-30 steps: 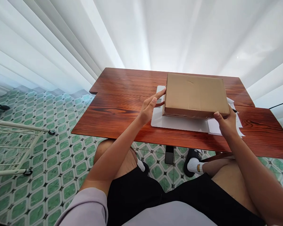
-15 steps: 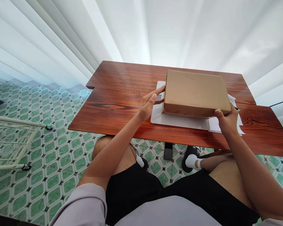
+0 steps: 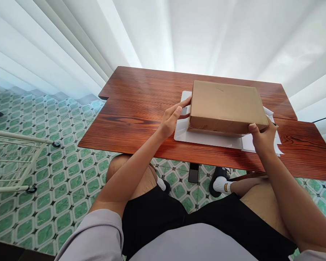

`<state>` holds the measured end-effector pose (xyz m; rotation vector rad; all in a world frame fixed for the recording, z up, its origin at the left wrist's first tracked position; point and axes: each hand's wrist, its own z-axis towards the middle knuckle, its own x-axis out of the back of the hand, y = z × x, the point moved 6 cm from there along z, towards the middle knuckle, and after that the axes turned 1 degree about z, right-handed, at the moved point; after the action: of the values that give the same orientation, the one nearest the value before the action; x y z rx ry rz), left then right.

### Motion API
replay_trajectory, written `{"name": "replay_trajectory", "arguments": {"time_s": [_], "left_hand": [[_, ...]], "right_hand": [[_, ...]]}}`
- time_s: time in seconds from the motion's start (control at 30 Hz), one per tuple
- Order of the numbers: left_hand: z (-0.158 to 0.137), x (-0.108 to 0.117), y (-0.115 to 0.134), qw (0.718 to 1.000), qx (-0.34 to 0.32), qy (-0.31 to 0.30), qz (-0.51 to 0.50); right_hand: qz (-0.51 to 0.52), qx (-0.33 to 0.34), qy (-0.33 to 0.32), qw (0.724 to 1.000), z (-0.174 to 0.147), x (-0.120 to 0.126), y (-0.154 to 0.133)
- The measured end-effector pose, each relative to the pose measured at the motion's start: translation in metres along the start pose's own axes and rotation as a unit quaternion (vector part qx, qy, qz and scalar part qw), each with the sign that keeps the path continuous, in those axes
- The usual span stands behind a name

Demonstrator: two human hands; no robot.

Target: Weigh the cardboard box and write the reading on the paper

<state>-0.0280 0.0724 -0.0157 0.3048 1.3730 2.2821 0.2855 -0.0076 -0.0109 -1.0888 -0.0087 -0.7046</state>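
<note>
A closed brown cardboard box [image 3: 228,103] is on or just over a flat white board [image 3: 206,140] on the wooden table; I cannot tell whether it rests fully on it. My left hand [image 3: 171,117] presses its fingers against the box's left side, thumb toward me. At the near right corner, my right hand [image 3: 263,136] grips the box, with its thumb on the front face and the other fingers mostly hidden behind the right end. Beside the left fingers, a small grey panel on the white board partly shows. White paper sheets [image 3: 248,144] stick out under the right hand.
The red-brown wooden table [image 3: 130,119] has stepped ends. White curtains [image 3: 152,32] hang behind it. A wheeled white metal rack [image 3: 19,140] stands on the green tiled floor at the left. Beneath the table is a dark rectangular object [image 3: 193,173] between my feet.
Both hands stay on the box. The box's near right corner and my right hand have shifted very slightly to the right, and the camera view has moved a little.
</note>
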Motion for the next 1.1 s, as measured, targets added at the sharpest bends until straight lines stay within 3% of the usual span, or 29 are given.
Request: {"name": "replay_trajectory", "arguments": {"time_s": [0.57, 0.77, 0.87, 0.97, 1.1], "left_hand": [[-0.001, 0.002, -0.004, 1.000, 0.012, 0.003, 0.020], [-0.001, 0.001, -0.002, 0.999, 0.007, 0.000, 0.038], [-0.001, 0.005, -0.001, 0.997, 0.004, 0.011, 0.073], [-0.002, 0.013, 0.010, 0.991, -0.035, 0.057, 0.117], [-0.006, 0.026, 0.036, 0.966, -0.099, 0.166, 0.170]], "right_hand": [[-0.016, 0.024, 0.000, 1.000, -0.001, -0.003, -0.001], [-0.044, 0.082, -0.057, 0.994, -0.002, -0.004, -0.008], [-0.032, 0.067, -0.070, 0.995, 0.000, 0.000, 0.002], [-0.005, 0.069, 0.047, 0.997, 0.004, 0.017, 0.003], [-0.021, 0.145, 0.248, 0.958, -0.001, 0.033, -0.019]]}}
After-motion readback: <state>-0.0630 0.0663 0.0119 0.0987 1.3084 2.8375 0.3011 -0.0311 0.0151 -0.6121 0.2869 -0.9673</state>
